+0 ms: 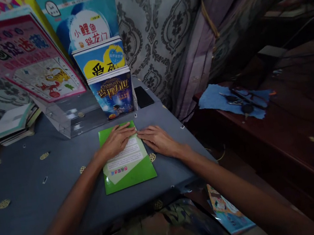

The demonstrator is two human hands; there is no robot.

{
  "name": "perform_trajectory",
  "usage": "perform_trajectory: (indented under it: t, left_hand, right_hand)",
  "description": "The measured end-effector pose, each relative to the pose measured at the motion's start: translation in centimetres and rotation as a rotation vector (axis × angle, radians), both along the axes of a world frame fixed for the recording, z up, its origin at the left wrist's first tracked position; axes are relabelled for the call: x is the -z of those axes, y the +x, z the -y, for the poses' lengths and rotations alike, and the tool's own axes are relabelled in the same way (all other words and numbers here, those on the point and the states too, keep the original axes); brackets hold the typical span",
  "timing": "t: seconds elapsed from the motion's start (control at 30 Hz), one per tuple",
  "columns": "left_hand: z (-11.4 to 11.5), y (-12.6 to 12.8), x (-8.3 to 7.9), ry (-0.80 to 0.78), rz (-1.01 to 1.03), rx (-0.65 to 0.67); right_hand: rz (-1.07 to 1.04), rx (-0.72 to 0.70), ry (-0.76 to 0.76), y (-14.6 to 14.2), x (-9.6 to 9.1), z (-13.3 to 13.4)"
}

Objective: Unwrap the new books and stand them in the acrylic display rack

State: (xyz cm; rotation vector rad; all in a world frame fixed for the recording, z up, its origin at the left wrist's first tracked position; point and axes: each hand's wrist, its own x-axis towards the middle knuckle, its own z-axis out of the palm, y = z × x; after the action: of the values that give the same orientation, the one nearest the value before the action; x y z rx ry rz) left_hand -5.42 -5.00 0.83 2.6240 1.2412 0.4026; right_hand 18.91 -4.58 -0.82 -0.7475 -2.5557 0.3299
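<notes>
A thin green book lies on the grey-blue tablecloth in front of me, its printed text upside down to my view. My left hand rests flat across its upper part, fingers stretched toward the right edge. Against that right edge, my right hand lies with its fingers extended, the tips touching or very near the book's border. Neither hand grips anything. Just beyond the green book, a dark blue book stands at the front of a clear acrylic stand.
Behind it stand a yellow-and-blue book, a large teal book and a pink book. A dark phone lies beside the stand. A book stack sits at left. Rightward, a blue cloth holds glasses on a brown surface.
</notes>
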Motion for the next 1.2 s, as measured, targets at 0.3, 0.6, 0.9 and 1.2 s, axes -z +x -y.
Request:
perform_trajectory:
  t: [0.3, 0.6, 0.9, 1.2]
  left_hand:
    - [0.3, 0.0, 0.4, -0.027, -0.024, -0.028]
    - [-2.3, -0.9, 0.7, 0.014, -0.019, -0.08]
    - [-2.7, -0.9, 0.7, 0.001, -0.024, -0.105]
    - [-1.6, -0.7, 0.3, -0.012, -0.011, -0.034]
  right_hand:
    - [0.065, 0.012, 0.036, -0.3, -0.1, 0.0]
    - [0.156, 0.039, 0.015, -1.2, -0.8, -2.5]
    - [0.134, 0.059, -0.009, -1.2, 0.5, -3.2]
    - [0.057, 0.017, -0.036, -0.4, 0.6, -1.9]
